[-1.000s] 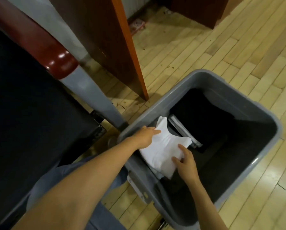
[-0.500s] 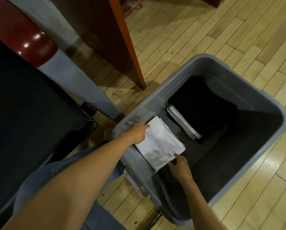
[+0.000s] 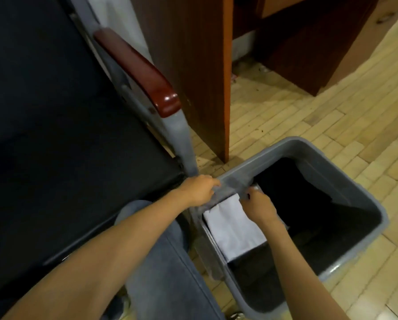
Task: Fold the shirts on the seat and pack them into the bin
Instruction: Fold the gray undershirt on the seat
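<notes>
A folded white shirt (image 3: 232, 229) lies inside the grey bin (image 3: 355, 188), against its near-left wall. My right hand (image 3: 259, 204) reaches into the bin and its curled fingers pinch the shirt's far edge. My left hand (image 3: 198, 188) is at the bin's near-left corner, outside the bin, with fingers curled over the rim. A dark folded garment (image 3: 297, 188) fills the far part of the bin. The black seat (image 3: 54, 135) to the left shows no shirt.
The seat's red-brown armrest (image 3: 144, 75) and grey frame leg (image 3: 181, 144) stand just left of the bin. A wooden panel (image 3: 193, 65) rises behind it. My knee in grey trousers (image 3: 161, 262) is beside the bin. Pale wooden floor (image 3: 309, 116) spreads to the right.
The white shirt has sunk flat against the bin's near wall. My left hand has come off the shirt onto the bin rim. My right hand has moved from the near edge to the far edge.
</notes>
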A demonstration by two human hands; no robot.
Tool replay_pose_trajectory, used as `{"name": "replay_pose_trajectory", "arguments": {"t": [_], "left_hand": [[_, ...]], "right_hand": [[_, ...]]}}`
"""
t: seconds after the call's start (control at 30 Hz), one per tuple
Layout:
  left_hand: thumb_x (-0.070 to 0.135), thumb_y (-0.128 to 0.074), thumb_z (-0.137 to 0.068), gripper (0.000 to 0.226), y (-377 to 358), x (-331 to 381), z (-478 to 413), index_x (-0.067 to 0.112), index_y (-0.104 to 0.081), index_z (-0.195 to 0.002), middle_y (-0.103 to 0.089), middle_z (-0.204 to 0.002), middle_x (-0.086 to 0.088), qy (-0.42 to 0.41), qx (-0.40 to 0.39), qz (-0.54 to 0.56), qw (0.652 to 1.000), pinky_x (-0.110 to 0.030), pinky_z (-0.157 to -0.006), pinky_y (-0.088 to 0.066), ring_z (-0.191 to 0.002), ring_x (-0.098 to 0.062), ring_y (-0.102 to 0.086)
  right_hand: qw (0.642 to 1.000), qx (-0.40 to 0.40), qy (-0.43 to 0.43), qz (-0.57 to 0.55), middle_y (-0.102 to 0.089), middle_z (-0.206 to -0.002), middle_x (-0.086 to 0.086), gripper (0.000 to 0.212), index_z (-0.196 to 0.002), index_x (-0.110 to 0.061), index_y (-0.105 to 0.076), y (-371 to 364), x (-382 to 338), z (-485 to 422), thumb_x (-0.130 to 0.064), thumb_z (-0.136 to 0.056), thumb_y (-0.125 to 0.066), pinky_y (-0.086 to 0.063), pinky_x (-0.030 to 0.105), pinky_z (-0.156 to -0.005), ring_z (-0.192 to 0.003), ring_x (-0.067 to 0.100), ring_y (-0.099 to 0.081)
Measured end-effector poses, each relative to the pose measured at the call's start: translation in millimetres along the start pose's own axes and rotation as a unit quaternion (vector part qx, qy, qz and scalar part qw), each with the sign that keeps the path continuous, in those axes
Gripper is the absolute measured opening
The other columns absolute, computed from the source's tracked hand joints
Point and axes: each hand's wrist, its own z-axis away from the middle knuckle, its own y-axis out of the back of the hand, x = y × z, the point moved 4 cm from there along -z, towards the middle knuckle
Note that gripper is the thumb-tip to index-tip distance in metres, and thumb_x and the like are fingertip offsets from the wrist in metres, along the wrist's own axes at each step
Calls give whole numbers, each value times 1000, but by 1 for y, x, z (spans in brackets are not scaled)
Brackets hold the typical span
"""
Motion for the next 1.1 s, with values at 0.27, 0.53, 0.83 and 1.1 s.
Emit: {"name": "replay_pose_trajectory", "arguments": {"t": [0.27,0.53,0.83,1.1], "left_hand": [[19,-49,-97,39,91,-117,168,26,-48,-135,-52,-130,0,133,213,100,963,-40,-95,-47,-115,-18,-53],[19,-53,-95,43,62,-263,351,16,-47,-137,-48,-136,-10,359,399,113,836,-42,-98,-42,-124,-29,-43],[20,-62,-89,59,-51,-378,465,12,-38,-142,-21,-152,-18,542,442,184,690,-50,-111,-19,-143,-34,-8],[32,-55,-93,61,-97,-474,485,14,-30,-146,-12,-154,-16,557,387,242,694,-43,-115,-17,-144,-32,-6]], "right_hand": [[953,32,258,154,-55,-126,14,39,-131,-14,-49,47,-211,62,-30,-95,-51,-45,42,-91,-116,34,-50],[836,41,499,222,-42,-144,7,51,-144,-17,-37,-17,-403,144,-29,-97,-51,-30,41,-111,-137,26,-33],[723,-63,613,312,-28,-154,5,57,-150,-19,-23,-179,-529,202,-26,-98,-48,-15,44,-118,-145,25,-14],[704,-133,607,345,-25,-153,7,63,-150,-17,-19,-303,-596,206,-25,-96,-51,-22,43,-115,-142,27,-18]]}}
